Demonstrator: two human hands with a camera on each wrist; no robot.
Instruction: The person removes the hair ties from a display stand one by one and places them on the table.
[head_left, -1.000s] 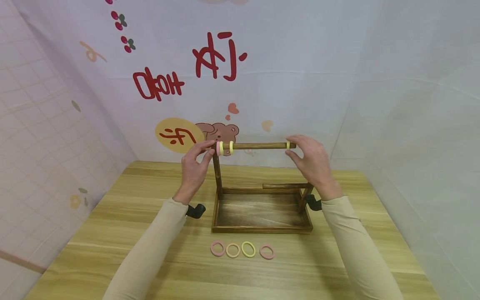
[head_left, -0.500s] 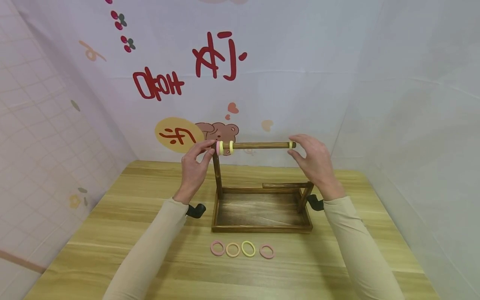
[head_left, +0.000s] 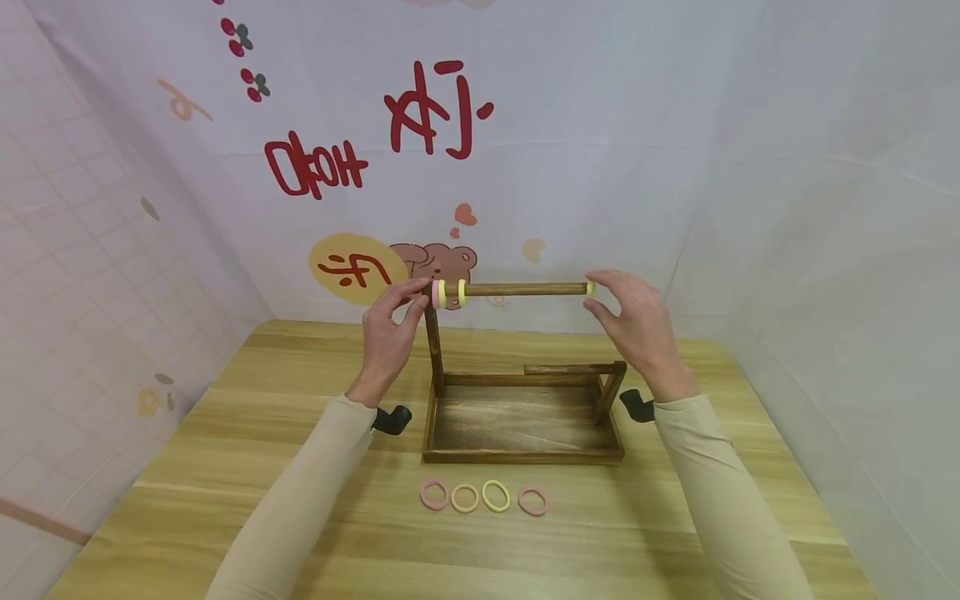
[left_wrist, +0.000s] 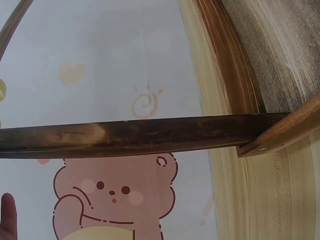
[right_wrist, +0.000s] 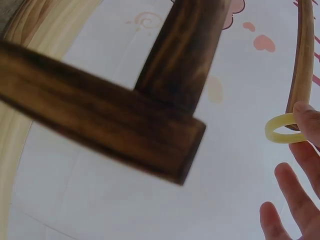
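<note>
While the right hand point(head_left: 641, 329) pinched a yellow ring point(head_left: 591, 289) between thumb and forefinger at centre right of the frame, the left hand point(head_left: 390, 329) held the far end of the same upper rod point(head_left: 525, 289), thumb and fingers closed about the top of the left post point(head_left: 436, 350). The pinched ring sat right at the rod's free tip; whether the tip lay inside it could not be told for certain. In the right wrist view the other fingers of that hand were spread apart below the ring.

Near the left hand, a pink ring point(head_left: 435, 294) and a pale yellow ring point(head_left: 442, 294) encircled the rod side by side, with another yellow ring point(head_left: 462, 292) just to their right.

The wooden stand point(head_left: 525, 457) stood in the middle of the frame on the bench point(head_left: 465, 558), its shorter lower rod point(head_left: 570, 369) reaching leftward from the right post point(head_left: 611, 392). In front of it, at lower centre, lay a row of four loose rings: pink point(head_left: 437, 509), peach point(head_left: 464, 512), yellow point(head_left: 483, 493) and pink point(head_left: 534, 514). Behind hung a white backdrop point(head_left: 600, 125) with red lettering and a cartoon bear.
</note>
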